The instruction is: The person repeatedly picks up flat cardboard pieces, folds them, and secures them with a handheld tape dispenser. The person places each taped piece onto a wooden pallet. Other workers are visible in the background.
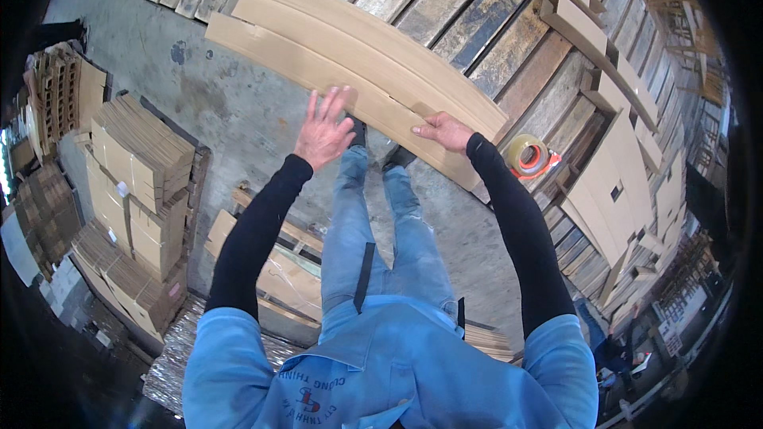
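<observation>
A long, flat piece of folded brown cardboard [358,40] lies in front of me, its far side over the wooden slats and its near edge overhanging the floor. My left hand [322,133] is open, fingers spread, with the fingertips at the near flap left of the middle. Further right, my right hand [447,132] is closed at the near flap, thumb and forefinger pressed on the cardboard; its lower fingers are hidden. Just right of that wrist, a tape dispenser with a roll of clear tape [527,156] and orange-red parts rests on the slats.
Wooden slats [445,0] stretch across the far side. Long open cardboard boxes [584,28] and flat cardboard pieces [612,187] lie on them at the right. Stacks of bundled cardboard [131,167] stand on the left. A pallet [290,234] is near my legs. Another person [616,353] is at the lower right.
</observation>
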Demonstrator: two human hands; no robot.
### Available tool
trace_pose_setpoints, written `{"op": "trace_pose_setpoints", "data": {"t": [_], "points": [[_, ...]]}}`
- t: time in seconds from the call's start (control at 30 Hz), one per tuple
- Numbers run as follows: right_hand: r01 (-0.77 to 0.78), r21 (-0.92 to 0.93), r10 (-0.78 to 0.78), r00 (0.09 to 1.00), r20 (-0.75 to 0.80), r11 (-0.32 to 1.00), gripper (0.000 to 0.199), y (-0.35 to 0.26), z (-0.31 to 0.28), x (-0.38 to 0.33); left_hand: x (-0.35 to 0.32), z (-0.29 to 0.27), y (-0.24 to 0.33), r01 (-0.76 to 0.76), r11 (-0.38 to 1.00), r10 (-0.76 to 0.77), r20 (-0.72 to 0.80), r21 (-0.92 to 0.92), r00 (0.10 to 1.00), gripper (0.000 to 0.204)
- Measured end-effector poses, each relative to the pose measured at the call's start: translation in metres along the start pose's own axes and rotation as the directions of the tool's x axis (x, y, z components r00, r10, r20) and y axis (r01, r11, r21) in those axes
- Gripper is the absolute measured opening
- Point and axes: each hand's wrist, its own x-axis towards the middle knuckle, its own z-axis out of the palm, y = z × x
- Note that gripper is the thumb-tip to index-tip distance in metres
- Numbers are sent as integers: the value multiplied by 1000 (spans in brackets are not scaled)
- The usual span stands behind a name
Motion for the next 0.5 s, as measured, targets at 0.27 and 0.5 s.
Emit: {"op": "trace_pose_setpoints", "data": {"t": [0.27, 0.5], "points": [[13, -539, -388, 710, -588, 842, 83, -6, -42, 38, 29, 55, -42, -24, 984, 55, -172, 179, 984, 14], [-339, -578, -133, 771, -623, 742, 92, -46, -80, 58, 24, 58, -25, 60, 981, -30, -164, 184, 986, 12]]}}
